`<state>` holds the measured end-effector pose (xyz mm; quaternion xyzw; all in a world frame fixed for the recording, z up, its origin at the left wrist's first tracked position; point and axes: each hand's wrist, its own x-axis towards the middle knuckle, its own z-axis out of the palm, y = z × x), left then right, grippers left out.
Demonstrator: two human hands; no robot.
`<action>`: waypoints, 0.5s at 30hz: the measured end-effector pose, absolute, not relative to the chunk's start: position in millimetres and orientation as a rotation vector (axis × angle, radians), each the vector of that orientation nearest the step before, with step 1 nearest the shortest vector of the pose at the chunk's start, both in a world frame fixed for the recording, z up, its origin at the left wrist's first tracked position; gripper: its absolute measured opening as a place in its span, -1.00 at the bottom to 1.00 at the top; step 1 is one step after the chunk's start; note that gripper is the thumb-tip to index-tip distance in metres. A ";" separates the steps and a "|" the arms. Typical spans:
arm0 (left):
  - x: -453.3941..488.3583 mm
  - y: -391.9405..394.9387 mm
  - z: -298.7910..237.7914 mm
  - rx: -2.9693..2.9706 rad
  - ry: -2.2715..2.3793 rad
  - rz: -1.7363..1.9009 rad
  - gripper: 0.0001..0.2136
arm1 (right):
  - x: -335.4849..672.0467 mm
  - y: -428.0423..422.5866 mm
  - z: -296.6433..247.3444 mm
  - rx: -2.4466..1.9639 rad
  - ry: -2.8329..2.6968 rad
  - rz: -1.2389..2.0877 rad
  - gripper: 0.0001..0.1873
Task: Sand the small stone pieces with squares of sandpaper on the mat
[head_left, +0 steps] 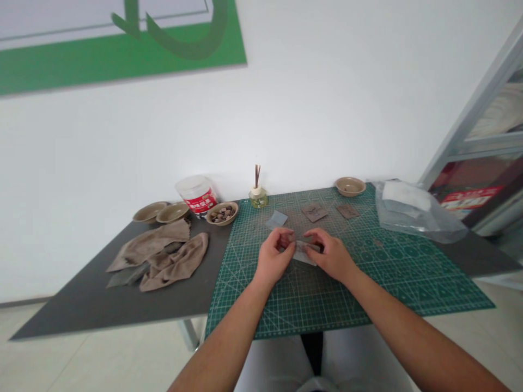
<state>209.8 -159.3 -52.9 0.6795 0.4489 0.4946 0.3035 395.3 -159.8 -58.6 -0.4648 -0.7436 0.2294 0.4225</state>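
A small, pale, flat rectangular piece [304,253] lies between my two hands, just above or on the green cutting mat [253,294]; its material is hard to make out. Its left end is pinched by the thumb and fingers of my left hand [275,253]. My right hand [332,256] grips the opposite end, thumb in front and fingers curled behind. Past my fingers lie a light blue-grey square [277,219], a brown-grey square with dark marks [314,212] and a smaller brown piece [347,211].
Brown cloths [175,261] are heaped at the left, near two stacked-looking bowls [150,212]. A bowl of pebble-like pieces [222,213], a plastic tub [198,195] and a reed diffuser [257,196] line the back. Rightward are another bowl [350,187] and a clear bag [417,212].
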 end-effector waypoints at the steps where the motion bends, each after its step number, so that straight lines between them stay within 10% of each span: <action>1: 210.2 -159.7 -52.7 1.822 1.188 1.283 -0.77 | 395.3 -158.9 -58.9 -1.173 -1.855 0.525 -0.63; 15: 212.1 -163.9 -47.7 2.193 1.251 0.939 -0.89 | 393.4 -166.4 -50.9 -1.170 -1.901 0.601 -0.91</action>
